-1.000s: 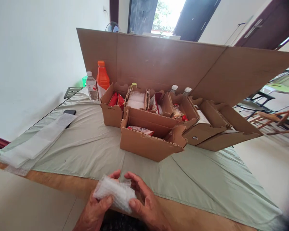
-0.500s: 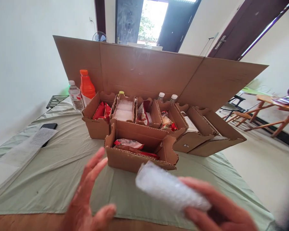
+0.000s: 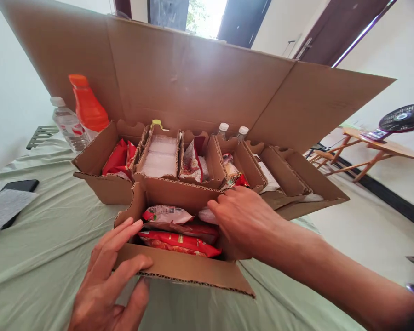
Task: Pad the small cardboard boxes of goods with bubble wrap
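A small cardboard box stands in front of me with red snack packets and a white-and-red packet lying in it. At its front left corner, my left hand pinches the front wall between thumb and fingers, and other fingers lie over the left wall. My right hand reaches into the right end of the box. It is closed on a bubble-wrapped bundle, of which only the left end shows; the rest is hidden by the hand.
Behind stands a row of cardboard bins with packets and bubble-wrapped things. An orange bottle and a clear water bottle stand at left. A tall cardboard panel backs the row. A phone lies on the green cloth.
My right hand has carried the bubble-wrapped bundle forward into the box. My left hand has moved onto the front left corner, and the front wall now leans outward. The view has come closer.
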`<state>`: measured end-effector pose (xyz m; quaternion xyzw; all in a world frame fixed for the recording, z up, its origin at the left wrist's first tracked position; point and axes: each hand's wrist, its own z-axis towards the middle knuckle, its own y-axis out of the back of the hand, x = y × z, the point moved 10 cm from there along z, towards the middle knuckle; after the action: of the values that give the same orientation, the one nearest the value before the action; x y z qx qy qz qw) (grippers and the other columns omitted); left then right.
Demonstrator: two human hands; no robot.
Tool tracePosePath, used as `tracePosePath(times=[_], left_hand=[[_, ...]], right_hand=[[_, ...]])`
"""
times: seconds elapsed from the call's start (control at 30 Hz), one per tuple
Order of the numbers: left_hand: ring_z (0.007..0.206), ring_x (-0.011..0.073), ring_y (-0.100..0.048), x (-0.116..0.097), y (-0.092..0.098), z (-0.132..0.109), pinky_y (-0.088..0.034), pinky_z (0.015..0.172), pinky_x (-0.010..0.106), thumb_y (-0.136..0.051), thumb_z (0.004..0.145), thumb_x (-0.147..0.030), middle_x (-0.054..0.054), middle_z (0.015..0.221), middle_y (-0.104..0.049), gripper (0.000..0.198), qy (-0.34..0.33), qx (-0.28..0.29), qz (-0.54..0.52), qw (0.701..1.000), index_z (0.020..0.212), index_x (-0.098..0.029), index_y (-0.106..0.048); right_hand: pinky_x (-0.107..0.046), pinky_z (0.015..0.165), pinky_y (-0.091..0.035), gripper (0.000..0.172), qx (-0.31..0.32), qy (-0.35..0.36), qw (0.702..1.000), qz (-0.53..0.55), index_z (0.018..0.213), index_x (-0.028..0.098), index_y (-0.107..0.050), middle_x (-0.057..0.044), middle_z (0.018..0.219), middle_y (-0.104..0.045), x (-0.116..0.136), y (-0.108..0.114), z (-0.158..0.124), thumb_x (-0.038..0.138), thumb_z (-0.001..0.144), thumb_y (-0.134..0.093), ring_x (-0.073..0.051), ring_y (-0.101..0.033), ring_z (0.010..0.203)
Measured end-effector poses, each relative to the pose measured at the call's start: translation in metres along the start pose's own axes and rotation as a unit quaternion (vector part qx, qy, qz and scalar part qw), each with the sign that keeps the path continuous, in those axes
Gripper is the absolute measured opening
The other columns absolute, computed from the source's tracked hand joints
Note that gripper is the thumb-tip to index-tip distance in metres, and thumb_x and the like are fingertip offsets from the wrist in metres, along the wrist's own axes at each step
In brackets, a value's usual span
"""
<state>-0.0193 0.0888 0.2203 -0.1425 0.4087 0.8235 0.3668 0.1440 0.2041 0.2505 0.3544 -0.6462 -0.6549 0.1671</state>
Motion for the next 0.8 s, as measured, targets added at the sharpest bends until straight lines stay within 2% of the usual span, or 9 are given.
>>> tracePosePath(times=[0.1,0.23,0.37,0.47,0.53,0.6,0.67,0.73,0.8], left_hand=[[0.136,0.0349,-0.050,0.002,-0.001,0.002,-0.046,0.108,0.066,-0.056,0.084,-0.012,0.003,0.150,-0.051,0.027,0.007,0.002,-0.003,1.000,0.101,-0.031,-0.064],[0.135,0.0336,-0.051,0.000,-0.001,0.002,-0.047,0.110,0.064,-0.057,0.085,-0.014,0.001,0.149,-0.051,0.027,0.008,-0.003,0.001,1.000,0.102,-0.032,-0.066],[0.133,0.0306,-0.052,-0.002,0.016,-0.003,-0.041,0.115,0.061,-0.061,0.086,-0.019,0.000,0.154,-0.046,0.040,0.041,-0.065,0.017,0.997,0.122,-0.035,-0.063],[0.137,0.0307,-0.048,0.008,0.039,-0.015,-0.034,0.121,0.059,-0.067,0.084,-0.025,0.001,0.154,-0.046,0.059,0.080,-0.146,-0.015,0.986,0.140,-0.036,-0.053],[0.139,0.0320,-0.048,0.030,0.038,-0.025,-0.033,0.121,0.058,-0.068,0.084,-0.029,0.003,0.151,-0.050,0.063,0.141,-0.151,-0.051,0.977,0.144,-0.034,-0.049],[0.137,0.0329,-0.050,0.058,0.019,-0.033,-0.038,0.118,0.056,-0.068,0.086,-0.035,0.007,0.151,-0.050,0.067,0.212,-0.105,-0.080,0.968,0.148,-0.031,-0.045],[0.133,0.0323,-0.054,0.081,-0.011,-0.038,-0.045,0.112,0.052,-0.066,0.088,-0.039,0.010,0.151,-0.050,0.068,0.253,-0.040,-0.126,0.958,0.150,-0.028,-0.041],[0.130,0.0315,-0.057,0.093,-0.041,-0.038,-0.050,0.106,0.048,-0.064,0.088,-0.041,0.014,0.145,-0.056,0.064,0.261,0.009,-0.196,0.945,0.146,-0.023,-0.044],[0.127,0.0313,-0.059,0.098,-0.062,-0.038,-0.051,0.105,0.046,-0.064,0.086,-0.043,0.016,0.139,-0.060,0.062,0.266,0.023,-0.252,0.930,0.141,-0.019,-0.048]], right_hand=[[-0.033,0.055,-0.047,0.015,0.098,0.014,0.995,-0.004,0.074,0.017,-0.074,-0.012,0.071,-0.076,0.015,-0.041,0.024,0.003,0.071,-0.072,-0.028,-0.072,0.064],[-0.030,0.058,-0.050,0.016,0.101,0.016,0.993,0.050,0.080,0.016,-0.076,-0.010,0.073,-0.077,0.023,-0.058,0.030,0.002,0.078,-0.069,-0.024,-0.073,0.066],[-0.033,0.067,-0.054,0.025,0.001,0.054,0.992,0.114,0.105,0.016,-0.073,-0.011,0.093,-0.078,0.015,-0.019,-0.009,0.007,0.083,-0.062,-0.025,-0.073,0.077],[-0.038,0.074,-0.054,0.029,-0.113,-0.024,0.988,0.103,0.114,0.022,-0.070,-0.009,0.103,-0.076,-0.017,0.021,-0.068,0.015,0.090,-0.054,-0.026,-0.072,0.082],[-0.039,0.076,-0.055,0.027,-0.172,-0.090,0.975,0.105,0.115,0.025,-0.068,-0.007,0.102,-0.077,-0.036,0.029,-0.111,0.022,0.096,-0.050,-0.025,-0.073,0.084],[-0.040,0.078,-0.057,0.023,-0.193,-0.126,0.963,0.142,0.115,0.025,-0.067,-0.007,0.103,-0.078,-0.042,0.012,-0.140,0.028,0.098,-0.051,-0.025,-0.073,0.089],[-0.041,0.081,-0.059,0.035,-0.197,-0.155,0.946,0.205,0.128,0.022,-0.061,-0.010,0.115,-0.075,-0.036,-0.023,-0.149,0.034,0.096,-0.057,-0.027,-0.073,0.099],[-0.046,0.091,-0.057,0.058,-0.200,-0.157,0.925,0.282,0.143,0.018,-0.049,-0.015,0.134,-0.066,-0.018,-0.060,-0.136,0.040,0.091,-0.064,-0.030,-0.067,0.115],[-0.047,0.096,-0.055,0.064,-0.226,-0.160,0.897,0.344,0.147,0.019,-0.044,-0.016,0.139,-0.062,0.001,-0.084,-0.116,0.041,0.091,-0.065,-0.031,-0.063,0.121]])
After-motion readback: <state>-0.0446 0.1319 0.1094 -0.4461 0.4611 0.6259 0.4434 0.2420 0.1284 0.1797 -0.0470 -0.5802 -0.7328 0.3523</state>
